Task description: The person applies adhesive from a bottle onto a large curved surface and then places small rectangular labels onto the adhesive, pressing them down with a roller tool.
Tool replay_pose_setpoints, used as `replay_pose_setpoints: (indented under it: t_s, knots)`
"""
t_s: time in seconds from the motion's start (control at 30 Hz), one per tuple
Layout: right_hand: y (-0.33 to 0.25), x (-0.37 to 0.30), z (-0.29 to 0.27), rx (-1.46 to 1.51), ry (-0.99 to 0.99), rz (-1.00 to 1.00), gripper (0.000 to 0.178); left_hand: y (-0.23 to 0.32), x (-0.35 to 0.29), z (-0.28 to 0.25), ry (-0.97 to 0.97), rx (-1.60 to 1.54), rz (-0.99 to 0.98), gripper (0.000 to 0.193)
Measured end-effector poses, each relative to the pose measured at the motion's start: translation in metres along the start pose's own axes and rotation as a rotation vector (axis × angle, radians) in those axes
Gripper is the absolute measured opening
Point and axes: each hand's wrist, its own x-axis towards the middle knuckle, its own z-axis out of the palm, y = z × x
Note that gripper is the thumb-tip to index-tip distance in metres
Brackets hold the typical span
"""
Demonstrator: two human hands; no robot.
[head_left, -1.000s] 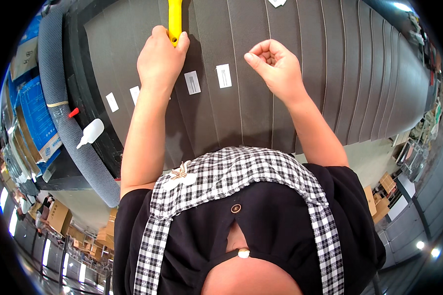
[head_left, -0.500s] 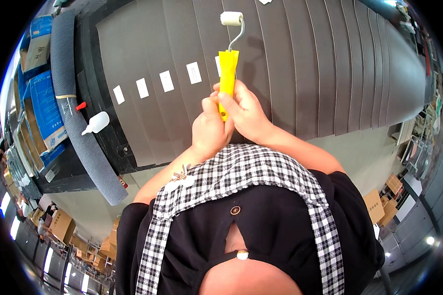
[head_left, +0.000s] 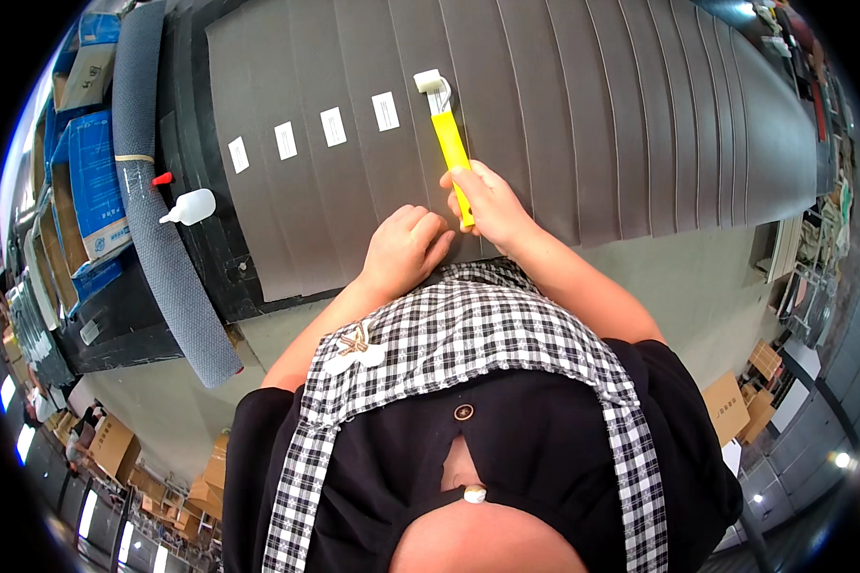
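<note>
My right hand (head_left: 490, 203) is closed round the yellow handle of a small paint roller (head_left: 452, 153). The white roller head (head_left: 428, 81) points away from me and covers part of a white label on the brown sheets. The strips of brown leather-like sheet (head_left: 354, 201) overlap in a row. My left hand (head_left: 406, 250) rests near their front edge with its fingers curled in, apart from the roller and showing nothing in it. Several more white labels (head_left: 385, 112) lie in a line to the left of the roller, one per strip.
A white squeeze bottle (head_left: 195, 206) with a red cap (head_left: 163, 179) beside it lies on the black table edge (head_left: 229, 277) at left. Past it run a grey fabric roll (head_left: 167, 258) and blue cardboard boxes (head_left: 96, 181). Cardboard boxes (head_left: 724, 409) stand at the lower right.
My left hand has let go of the roller handle and moved down and left onto the sheet. The roller, in my right hand, has come down nearer me, its head onto a label.
</note>
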Motion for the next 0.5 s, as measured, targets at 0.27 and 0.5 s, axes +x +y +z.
replay_pose_setpoints:
  t_s: [0.27,0.5]
  knots:
    - [0.014,-0.038,0.005,0.056,0.032,0.079,0.035,-0.009,-0.006,0.009,0.067,-0.020,0.089,0.013]
    - [0.002,-0.027,0.011,0.152,0.055,0.049,0.037,-0.010,-0.006,0.007,0.071,-0.034,0.106,0.014]
